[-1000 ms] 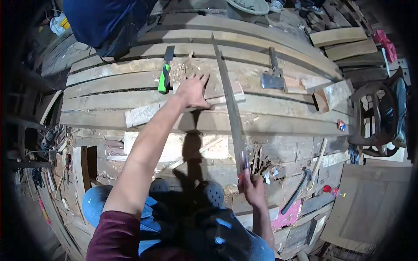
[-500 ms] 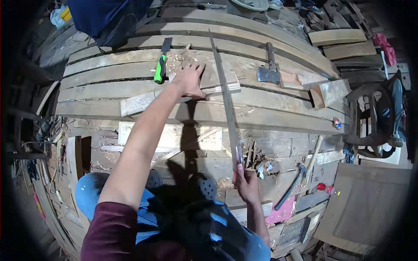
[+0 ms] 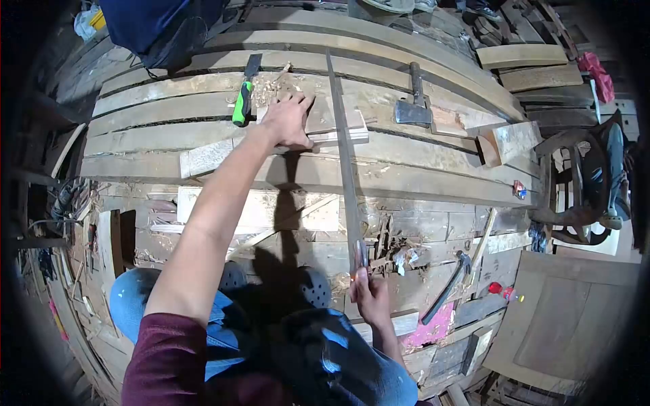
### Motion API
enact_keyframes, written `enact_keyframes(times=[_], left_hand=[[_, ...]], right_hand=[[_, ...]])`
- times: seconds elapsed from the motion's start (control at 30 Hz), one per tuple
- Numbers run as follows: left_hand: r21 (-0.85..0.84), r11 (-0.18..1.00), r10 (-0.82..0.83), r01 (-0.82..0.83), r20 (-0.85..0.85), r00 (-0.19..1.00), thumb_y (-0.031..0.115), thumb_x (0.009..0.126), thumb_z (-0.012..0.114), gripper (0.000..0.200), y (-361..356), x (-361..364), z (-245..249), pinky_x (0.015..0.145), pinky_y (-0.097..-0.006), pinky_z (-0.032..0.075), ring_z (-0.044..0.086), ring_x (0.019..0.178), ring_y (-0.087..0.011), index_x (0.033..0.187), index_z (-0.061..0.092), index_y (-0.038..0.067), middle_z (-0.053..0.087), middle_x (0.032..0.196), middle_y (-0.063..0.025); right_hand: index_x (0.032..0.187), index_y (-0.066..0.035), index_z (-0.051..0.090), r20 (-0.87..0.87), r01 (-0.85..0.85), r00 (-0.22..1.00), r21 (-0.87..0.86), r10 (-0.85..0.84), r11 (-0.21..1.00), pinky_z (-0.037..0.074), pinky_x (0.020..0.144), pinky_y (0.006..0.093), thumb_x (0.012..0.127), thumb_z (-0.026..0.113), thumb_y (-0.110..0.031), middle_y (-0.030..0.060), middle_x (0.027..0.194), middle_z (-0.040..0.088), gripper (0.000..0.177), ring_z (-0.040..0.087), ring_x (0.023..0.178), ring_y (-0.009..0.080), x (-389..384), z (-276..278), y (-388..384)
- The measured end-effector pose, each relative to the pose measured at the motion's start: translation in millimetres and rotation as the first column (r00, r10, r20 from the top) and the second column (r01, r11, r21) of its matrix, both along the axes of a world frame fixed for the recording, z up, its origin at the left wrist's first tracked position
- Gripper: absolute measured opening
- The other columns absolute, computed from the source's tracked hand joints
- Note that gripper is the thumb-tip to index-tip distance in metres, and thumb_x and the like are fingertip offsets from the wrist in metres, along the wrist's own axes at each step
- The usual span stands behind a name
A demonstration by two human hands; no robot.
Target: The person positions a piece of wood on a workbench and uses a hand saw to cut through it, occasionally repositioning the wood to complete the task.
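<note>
My right hand [image 3: 371, 298] is closed around the handle of a handsaw [image 3: 345, 145], seen nearly edge-on. Its long blade crosses the end of a short wooden board [image 3: 325, 116] on the slatted bench [image 3: 271, 169]. Spread out over that board, the fingers of my left hand [image 3: 290, 122] press down on it, with the thumb near its front edge. Just left of this hand lies a chisel with a green and black handle [image 3: 242, 103]. Wood shavings [image 3: 269, 88] are scattered behind the fingers. Another pale wood piece [image 3: 205, 159] shows under my left forearm.
A hatchet [image 3: 413, 111] and a wood block [image 3: 511, 143] lie on the bench's right side. On the littered floor are a hammer [image 3: 448, 287], a red bottle [image 3: 501, 291] and a pale board [image 3: 264, 208]. Dark blue cloth [image 3: 156, 30] hangs over the far left edge.
My right hand has drawn the handsaw back toward my body. My left hand stays on the board. The whole view has shifted slightly.
</note>
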State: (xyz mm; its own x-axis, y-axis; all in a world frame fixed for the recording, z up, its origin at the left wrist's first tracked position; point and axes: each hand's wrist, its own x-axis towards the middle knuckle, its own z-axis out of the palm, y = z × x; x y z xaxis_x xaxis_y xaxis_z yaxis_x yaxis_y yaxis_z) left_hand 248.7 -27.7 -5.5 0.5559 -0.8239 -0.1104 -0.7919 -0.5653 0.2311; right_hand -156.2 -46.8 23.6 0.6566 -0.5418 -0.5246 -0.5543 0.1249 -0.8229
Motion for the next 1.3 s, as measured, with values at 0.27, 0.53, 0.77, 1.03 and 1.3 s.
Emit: enact_keyframes(times=[0.27,0.53,0.77,1.03,1.3], left_hand=[[-0.009,1.000,0.018,-0.018,-0.002,1.000,0.049,0.052,0.079,0.111,-1,-1,-4,0.104,-0.0529,0.033,0.038,0.128,-0.0356,0.142,0.032,0.005,0.042,0.138,-0.0179],[-0.028,0.999,0.020,-0.021,-0.044,0.999,0.049,0.049,0.081,0.113,-1,-1,1,0.104,-0.0489,0.034,0.041,0.126,-0.0368,0.139,0.034,0.002,0.041,0.138,-0.0200],[-0.161,0.975,-0.133,0.153,0.129,0.983,0.034,0.059,0.078,0.082,-1,24,-42,0.093,-0.0436,0.044,0.054,0.111,-0.0381,0.127,0.049,-0.001,0.055,0.121,-0.0259],[-0.121,0.975,-0.170,0.187,0.138,0.976,0.020,0.069,0.067,0.069,-7,39,-57,0.099,-0.0423,0.039,0.050,0.115,-0.0392,0.131,0.044,-0.002,0.050,0.126,-0.0264],[-0.128,0.976,-0.164,0.177,0.107,0.981,0.025,0.067,0.071,0.078,-6,27,-53,0.101,-0.0425,0.038,0.048,0.118,-0.0391,0.134,0.042,-0.001,0.048,0.129,-0.0255]], right_hand=[[0.068,-0.002,0.057,-0.035,-0.011,0.999,-0.001,0.011,1.000,0.033,0.044,0.0241,0.098,0.046,-0.040,0.0011,0.053,0.050,0.050,0.044,0.047,0.0072,5,5,4],[0.071,0.000,0.057,-0.091,-0.057,0.994,0.034,0.060,0.998,0.036,0.046,0.0262,0.099,0.046,-0.036,0.0019,0.055,0.051,0.047,0.046,0.049,0.0083,6,53,-8],[0.072,0.005,0.062,-0.067,-0.445,0.895,-0.053,0.441,0.894,0.049,0.063,0.0478,0.091,0.053,-0.029,0.0256,0.059,0.056,0.040,0.059,0.063,0.0441,49,148,-41],[0.064,0.001,0.054,0.760,-0.107,0.650,0.085,0.005,0.991,0.047,0.049,0.0351,0.081,0.062,-0.009,0.0104,0.055,0.055,0.022,0.059,0.051,0.0214,22,109,7],[0.069,0.001,0.055,0.794,-0.110,0.605,0.157,-0.059,0.981,0.048,0.051,0.0365,0.080,0.064,-0.013,0.0120,0.056,0.056,0.020,0.058,0.051,0.0233,6,99,-2]])
